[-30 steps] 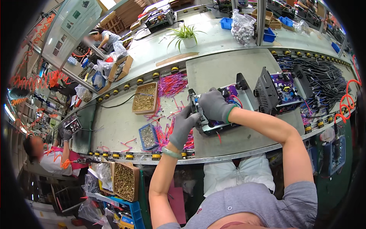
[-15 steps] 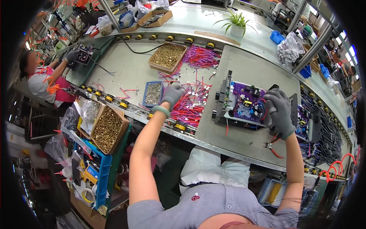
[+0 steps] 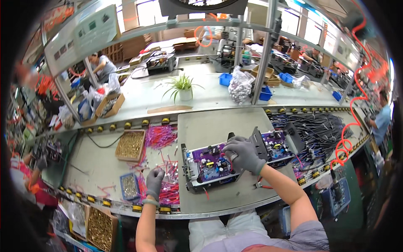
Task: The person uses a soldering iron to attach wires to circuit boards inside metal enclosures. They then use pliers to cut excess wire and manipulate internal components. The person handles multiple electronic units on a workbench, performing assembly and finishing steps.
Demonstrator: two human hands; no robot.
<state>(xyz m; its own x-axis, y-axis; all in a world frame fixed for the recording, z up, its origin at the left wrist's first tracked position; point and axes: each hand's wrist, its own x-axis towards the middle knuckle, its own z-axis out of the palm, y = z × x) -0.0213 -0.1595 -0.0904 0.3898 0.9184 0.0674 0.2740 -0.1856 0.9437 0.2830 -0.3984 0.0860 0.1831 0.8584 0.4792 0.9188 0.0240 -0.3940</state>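
Both my hands wear grey gloves. My left hand is closed with its fingers bent, between a small blue tray of metal parts and a heap of pink and red wires; anything it pinches is hidden. My right hand is curled over the right end of an open device chassis with a purple circuit board. Its fingers are closed, and I cannot make out what they hold there. A red lead hangs from the chassis front. Red-handled pliers lie just right of it.
A second chassis with a purple board stands at the right, beside bundled black cables. A box of brass-coloured parts and more pink wires lie left. A potted plant stands behind. A coiled orange hose hangs right.
The head view has lifted and turned right, so the bench sits further left. My left hand has pulled slightly nearer the front edge. My right hand reaches further in over the chassis end.
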